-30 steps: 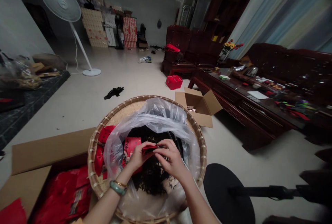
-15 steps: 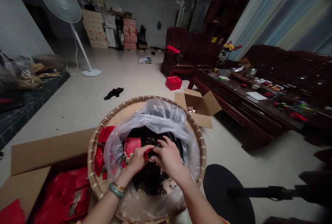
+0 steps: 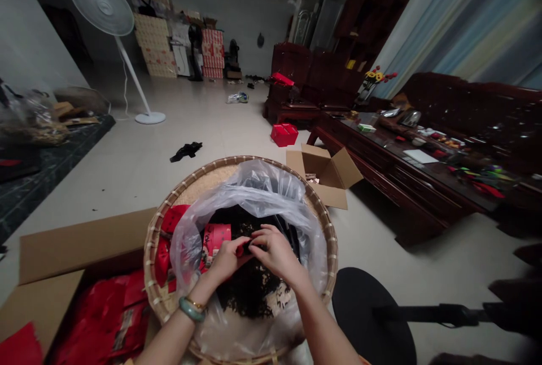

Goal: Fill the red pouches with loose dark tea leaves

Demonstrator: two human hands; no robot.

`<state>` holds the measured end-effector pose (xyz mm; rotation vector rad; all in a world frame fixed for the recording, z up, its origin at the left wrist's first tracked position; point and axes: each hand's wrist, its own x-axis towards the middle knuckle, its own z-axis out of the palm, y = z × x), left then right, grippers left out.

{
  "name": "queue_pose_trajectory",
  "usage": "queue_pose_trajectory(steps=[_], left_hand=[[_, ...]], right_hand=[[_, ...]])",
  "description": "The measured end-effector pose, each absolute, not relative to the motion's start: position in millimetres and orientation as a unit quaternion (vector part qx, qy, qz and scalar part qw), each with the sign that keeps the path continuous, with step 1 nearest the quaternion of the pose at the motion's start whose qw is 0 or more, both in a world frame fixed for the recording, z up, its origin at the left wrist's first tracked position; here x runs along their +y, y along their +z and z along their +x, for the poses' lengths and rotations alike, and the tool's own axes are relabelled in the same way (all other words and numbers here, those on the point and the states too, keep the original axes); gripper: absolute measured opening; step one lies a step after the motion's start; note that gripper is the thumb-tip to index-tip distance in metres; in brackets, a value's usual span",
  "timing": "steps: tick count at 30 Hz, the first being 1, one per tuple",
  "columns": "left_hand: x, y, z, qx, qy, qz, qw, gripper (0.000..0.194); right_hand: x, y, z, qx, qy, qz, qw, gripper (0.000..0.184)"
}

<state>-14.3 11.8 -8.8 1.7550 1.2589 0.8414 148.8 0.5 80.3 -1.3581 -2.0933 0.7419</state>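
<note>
Over a large round bamboo basket, my two hands meet. In my left hand, the fingers are closed round a small red packet, mostly hidden by them. My right hand is at the packet's mouth with fingers and thumb pinched together; what they hold is hidden. Below them, dark, dried, leaf-like material lies in a clear plastic bag lining the basket. A pink-red printed packet lies inside the bag, left of my hands. More red packets sit between bag and basket rim.
An open carton with many red pouches stands at left. Another open carton is beyond the basket, near a dark wooden table. A black round stand base lies at right. A white fan stands behind.
My right fingers have drawn together and moved in closer to the red packet's mouth. My left hand keeps its hold on the packet, nearly still.
</note>
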Motion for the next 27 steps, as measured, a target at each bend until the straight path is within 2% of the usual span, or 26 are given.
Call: queue_pose_trajectory(steps=[5,7,9,13,16,18,23,27], left_hand=[[10.3,-7.9,-14.7,0.461,0.367,0.687,0.426,0.031],[9.7,-6.9,-16.0,0.451,0.378,0.682,0.435,0.030],[9.4,-5.9,-17.8,0.448,0.381,0.681,0.437,0.030],[10.2,-4.8,-19.8,0.453,0.387,0.681,0.426,0.029],[10.9,-4.8,-19.1,0.471,0.367,0.684,0.420,0.032],[11.0,-4.8,-18.0,0.485,0.340,0.686,0.422,0.033],[10.4,-2.5,-15.1,0.495,0.299,0.682,0.449,0.030],[10.1,-3.9,-12.5,0.461,0.260,0.695,0.487,0.028]], right_hand=[[1.6,83.0,164.0,-0.611,0.468,-0.463,0.438,0.020],[2.7,79.8,171.3,-0.552,0.501,-0.469,0.474,0.027],[3.9,74.4,177.9,-0.536,0.486,-0.497,0.479,0.031],[1.7,67.8,182.4,-0.638,0.340,-0.533,0.440,0.025],[-5.4,72.8,176.1,-0.712,0.245,-0.491,0.438,0.018],[-9.7,78.4,169.4,-0.766,0.210,-0.454,0.404,0.015],[-9.0,85.6,154.7,-0.845,0.194,-0.437,0.240,0.022],[-1.9,81.2,149.7,-0.856,0.212,-0.444,0.158,0.010]])
